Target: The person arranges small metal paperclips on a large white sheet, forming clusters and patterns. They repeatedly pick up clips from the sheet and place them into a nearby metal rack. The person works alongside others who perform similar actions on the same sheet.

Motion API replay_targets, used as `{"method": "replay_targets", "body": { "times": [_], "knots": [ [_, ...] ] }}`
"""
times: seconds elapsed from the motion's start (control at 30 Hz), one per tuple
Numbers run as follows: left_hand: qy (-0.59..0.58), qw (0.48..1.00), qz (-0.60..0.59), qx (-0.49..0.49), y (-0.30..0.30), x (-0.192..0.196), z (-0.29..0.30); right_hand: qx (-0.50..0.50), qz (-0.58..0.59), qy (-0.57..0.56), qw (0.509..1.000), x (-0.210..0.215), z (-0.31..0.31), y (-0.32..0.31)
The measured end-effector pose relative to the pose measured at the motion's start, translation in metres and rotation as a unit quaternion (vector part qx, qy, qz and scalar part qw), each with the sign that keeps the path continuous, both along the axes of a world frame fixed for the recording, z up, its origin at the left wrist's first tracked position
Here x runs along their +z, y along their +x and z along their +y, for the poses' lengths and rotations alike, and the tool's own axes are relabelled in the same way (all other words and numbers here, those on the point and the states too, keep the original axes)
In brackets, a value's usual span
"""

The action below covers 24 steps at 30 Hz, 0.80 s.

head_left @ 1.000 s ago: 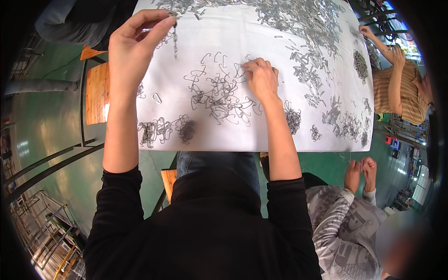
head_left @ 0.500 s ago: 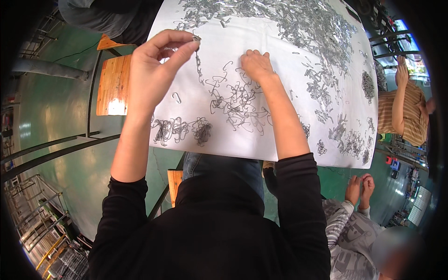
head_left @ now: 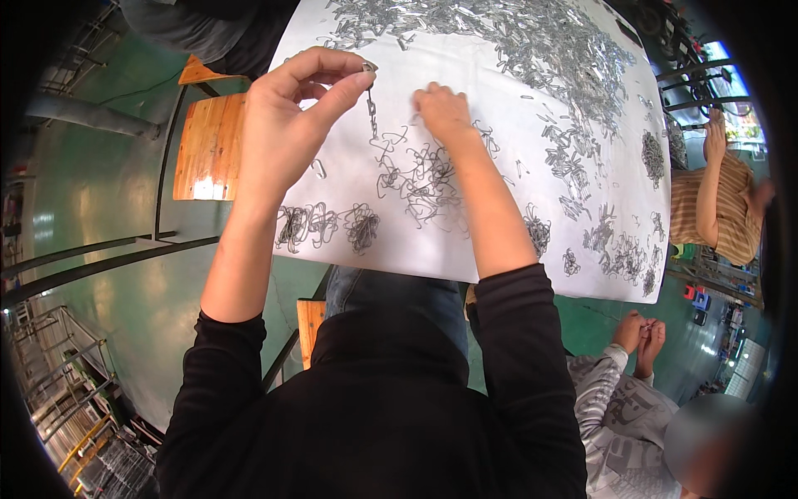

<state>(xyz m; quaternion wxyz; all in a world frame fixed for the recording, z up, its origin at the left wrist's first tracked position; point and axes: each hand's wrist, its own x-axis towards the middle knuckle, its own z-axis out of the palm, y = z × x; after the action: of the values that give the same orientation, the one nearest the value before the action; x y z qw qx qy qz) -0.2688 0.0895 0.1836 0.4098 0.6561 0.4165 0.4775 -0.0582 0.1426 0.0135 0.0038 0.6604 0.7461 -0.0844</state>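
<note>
Between thumb and fingertips, my left hand (head_left: 295,125) pinches a small grey metal piece. From it hangs a short metal chain (head_left: 372,112), whose lower end comes down to the tangle of bent wire hooks (head_left: 420,179) on the white tabletop (head_left: 399,259). My right hand (head_left: 443,108) is over the table just beyond that tangle, its fingers curled downward; its fingertips are hidden, so what they hold, if anything, does not show. A single metal clip (head_left: 318,169) lies below my left hand.
Small heaps of wire hooks (head_left: 362,229) line the near edge. A broad spread of metal clips (head_left: 532,41) covers the far side. A co-worker in grey (head_left: 628,416) sits at the lower right, another in stripes (head_left: 723,204) at the right. A wooden stool (head_left: 208,150) stands left.
My left hand has moved slightly right, with the chain hanging straighter. My right hand has shifted a little left and away from me.
</note>
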Motion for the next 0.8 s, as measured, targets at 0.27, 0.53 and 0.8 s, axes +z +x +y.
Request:
{"method": "replay_targets", "body": {
  "times": [0.27, 0.53, 0.8],
  "knots": [
    [0.004, 0.999, -0.033, 0.007, -0.022, -0.003, -0.014, 0.171, 0.119, 0.059, 0.976, -0.005, -0.079, -0.005],
    [-0.010, 0.998, -0.053, 0.027, -0.043, -0.003, -0.020, 0.148, 0.194, 0.114, 0.963, -0.003, -0.114, 0.020],
    [-0.002, 0.998, -0.053, 0.028, -0.042, -0.011, -0.014, -0.028, 0.144, 0.182, 0.972, -0.009, -0.086, 0.050]
  ]
}}
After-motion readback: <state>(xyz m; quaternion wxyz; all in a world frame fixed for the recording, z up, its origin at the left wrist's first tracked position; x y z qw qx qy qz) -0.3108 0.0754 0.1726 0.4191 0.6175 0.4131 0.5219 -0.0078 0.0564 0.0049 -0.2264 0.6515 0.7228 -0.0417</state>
